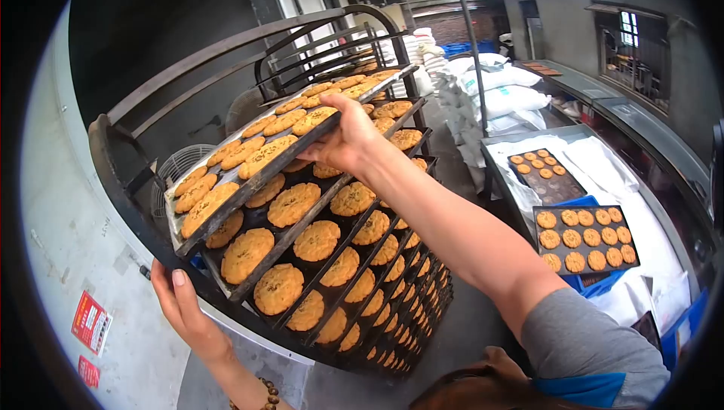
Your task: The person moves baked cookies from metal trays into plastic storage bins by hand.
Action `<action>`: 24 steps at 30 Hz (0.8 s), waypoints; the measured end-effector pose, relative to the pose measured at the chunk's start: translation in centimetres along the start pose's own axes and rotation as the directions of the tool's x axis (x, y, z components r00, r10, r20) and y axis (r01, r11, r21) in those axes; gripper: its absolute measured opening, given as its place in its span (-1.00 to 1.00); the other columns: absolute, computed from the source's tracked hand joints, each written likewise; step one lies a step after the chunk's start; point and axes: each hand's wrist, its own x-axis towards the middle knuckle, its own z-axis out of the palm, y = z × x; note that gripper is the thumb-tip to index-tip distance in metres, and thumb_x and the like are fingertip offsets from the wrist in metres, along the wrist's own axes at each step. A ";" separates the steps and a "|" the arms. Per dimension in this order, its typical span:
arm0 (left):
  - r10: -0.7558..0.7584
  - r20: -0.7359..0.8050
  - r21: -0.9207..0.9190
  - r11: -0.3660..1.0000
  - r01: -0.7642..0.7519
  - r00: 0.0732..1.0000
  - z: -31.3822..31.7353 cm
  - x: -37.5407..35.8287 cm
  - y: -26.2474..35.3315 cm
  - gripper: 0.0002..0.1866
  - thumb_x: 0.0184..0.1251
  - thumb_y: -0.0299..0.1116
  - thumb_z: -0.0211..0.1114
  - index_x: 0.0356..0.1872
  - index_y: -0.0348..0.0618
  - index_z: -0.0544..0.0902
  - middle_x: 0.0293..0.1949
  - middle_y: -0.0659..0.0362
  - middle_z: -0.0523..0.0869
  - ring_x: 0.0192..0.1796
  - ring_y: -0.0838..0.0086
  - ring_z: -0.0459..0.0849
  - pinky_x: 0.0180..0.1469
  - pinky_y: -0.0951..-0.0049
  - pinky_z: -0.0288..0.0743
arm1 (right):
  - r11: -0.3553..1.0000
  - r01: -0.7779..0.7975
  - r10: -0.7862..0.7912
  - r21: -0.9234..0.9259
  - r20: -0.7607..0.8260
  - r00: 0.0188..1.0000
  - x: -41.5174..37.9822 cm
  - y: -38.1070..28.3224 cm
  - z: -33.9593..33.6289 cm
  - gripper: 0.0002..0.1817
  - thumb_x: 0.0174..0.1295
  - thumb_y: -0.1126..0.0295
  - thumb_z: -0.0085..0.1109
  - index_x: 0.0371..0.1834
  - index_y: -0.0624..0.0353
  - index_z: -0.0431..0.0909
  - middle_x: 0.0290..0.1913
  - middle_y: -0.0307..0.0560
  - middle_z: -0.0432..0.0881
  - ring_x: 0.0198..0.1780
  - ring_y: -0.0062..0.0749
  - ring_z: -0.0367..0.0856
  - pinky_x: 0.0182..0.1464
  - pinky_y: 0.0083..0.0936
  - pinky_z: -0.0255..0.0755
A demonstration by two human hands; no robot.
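Head view: right fingers (320, 152) grip a dark-edged tray (256, 186) of golden-brown cookies (268, 155); left fingers' (185, 301) hold unclear.

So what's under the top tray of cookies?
Under the top tray, you see another tray of cookies, with more down the rack. The right hand reaches under the top one's edge too. Much of what lies farther back can't be seen, because the top tray covers it.

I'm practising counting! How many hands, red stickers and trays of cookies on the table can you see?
Hands: 2 (left hand, right hand)
Red stickers: 2
Trays of cookies on the table: 2
Total: 6
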 end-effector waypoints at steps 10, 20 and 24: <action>0.011 -0.071 0.035 0.999 -0.009 0.997 2.0 0.2 -2.3 -0.43 0.70 -0.04 -0.08 0.42 -0.34 0.25 -0.04 0.06 0.60 -0.18 0.51 0.57 -0.12 0.48 0.48 | 0.990 0.118 -0.105 0.074 -0.152 0.983 1.3 -2.5 3.3 -0.82 0.03 0.59 -0.13 -0.27 0.25 0.20 0.15 0.35 0.32 0.30 0.36 0.36 0.42 0.55 0.17; -0.041 -0.090 0.013 0.999 0.042 0.995 2.0 -0.3 -1.9 -0.45 0.69 -0.02 -0.04 0.37 -0.30 0.32 -0.26 0.20 0.53 -0.29 0.59 0.50 -0.29 0.55 0.45 | 0.968 0.243 -0.248 -0.060 -0.094 0.964 -12.1 -8.1 7.0 -0.51 0.11 0.60 -0.20 0.18 0.44 0.20 0.28 0.39 0.34 0.46 0.27 0.28 0.47 0.58 0.04; 0.335 -0.145 0.425 0.871 -0.247 0.931 1.4 1.1 -6.0 -0.46 0.68 -0.09 -0.02 0.36 -0.39 0.34 0.02 -0.04 0.63 0.04 0.13 0.65 0.14 0.22 0.52 | 0.961 0.277 -0.271 0.006 -0.188 0.944 -17.1 -10.8 6.8 -0.84 0.08 0.61 -0.10 -0.26 0.23 0.24 -0.04 0.21 0.44 0.24 0.21 0.48 0.44 0.57 0.09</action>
